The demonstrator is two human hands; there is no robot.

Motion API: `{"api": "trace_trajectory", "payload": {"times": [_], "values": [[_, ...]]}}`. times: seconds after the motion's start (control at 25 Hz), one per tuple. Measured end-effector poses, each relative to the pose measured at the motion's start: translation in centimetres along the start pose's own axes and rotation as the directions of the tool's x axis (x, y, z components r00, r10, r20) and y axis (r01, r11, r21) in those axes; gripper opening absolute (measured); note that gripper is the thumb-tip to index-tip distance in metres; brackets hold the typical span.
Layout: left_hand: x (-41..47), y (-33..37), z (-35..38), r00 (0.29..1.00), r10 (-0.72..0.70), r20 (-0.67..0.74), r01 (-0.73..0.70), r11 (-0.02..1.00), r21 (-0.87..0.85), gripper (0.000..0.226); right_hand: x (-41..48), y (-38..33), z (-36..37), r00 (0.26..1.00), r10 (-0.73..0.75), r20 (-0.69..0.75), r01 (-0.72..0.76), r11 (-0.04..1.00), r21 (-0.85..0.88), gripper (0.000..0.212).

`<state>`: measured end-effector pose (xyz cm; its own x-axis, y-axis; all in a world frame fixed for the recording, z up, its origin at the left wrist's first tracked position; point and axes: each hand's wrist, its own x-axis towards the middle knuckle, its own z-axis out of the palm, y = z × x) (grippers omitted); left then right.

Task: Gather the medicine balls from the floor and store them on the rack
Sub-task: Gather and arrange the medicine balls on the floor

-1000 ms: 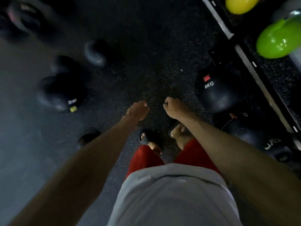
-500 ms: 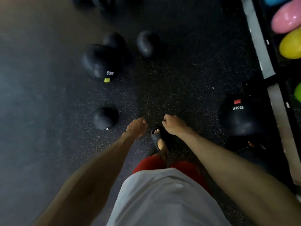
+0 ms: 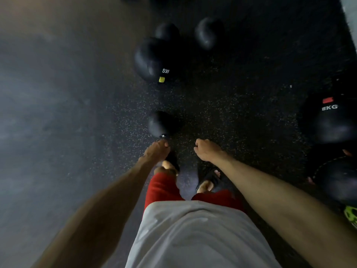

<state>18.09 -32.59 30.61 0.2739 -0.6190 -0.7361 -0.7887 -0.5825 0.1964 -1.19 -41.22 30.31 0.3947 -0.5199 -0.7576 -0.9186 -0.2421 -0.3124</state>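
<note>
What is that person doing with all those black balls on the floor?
A person stands on the floor among medicine balls. The left hand and right hand hang in front, holding nothing. A small ball lies just ahead of the left hand, the 6KG ball farther on, the 8KG ball to the right. None is picked up yet.

left hand [image 3: 156,151], right hand [image 3: 205,149] — loosely curled, empty

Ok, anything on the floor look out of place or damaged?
Only the balls: a small ball lies nearest, the 6KG ball and two smaller balls beyond it, the 8KG ball at the right. All sit scattered on the floor, not racked. No damage or spill shows, though the picture is dim.
</note>
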Motion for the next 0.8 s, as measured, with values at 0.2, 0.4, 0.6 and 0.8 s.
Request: {"api": "trace_trajectory", "payload": {"times": [0.2,0.4,0.6,0.8], "values": [[3.3,-8.1,-2.7,0.999,0.027,0.042,-0.028,0.999,0.022,0.032,3.2,-6.9,2.0,0.998,0.06,0.004,-0.06,0.998,0.023,0.037],[9.6,-15.4,-8.2,0.992,0.05,0.114,-0.049,0.999,-0.009,0.035,8.8,-16.4,3.9,0.989,0.148,0.029,-0.15,0.982,0.111,0.04],[16.0,-20.9,-11.2,0.986,0.096,0.135,-0.095,0.995,-0.014,0.039,15.7,-22.8,6.5,0.976,0.218,0.012,-0.215,0.947,0.239,0.04],[24.4,-23.7,-8.2,0.962,0.173,0.211,-0.202,0.971,0.127,0.043,24.5,-22.3,11.9,0.969,0.245,0.037,-0.244,0.923,0.297,0.036]]}}
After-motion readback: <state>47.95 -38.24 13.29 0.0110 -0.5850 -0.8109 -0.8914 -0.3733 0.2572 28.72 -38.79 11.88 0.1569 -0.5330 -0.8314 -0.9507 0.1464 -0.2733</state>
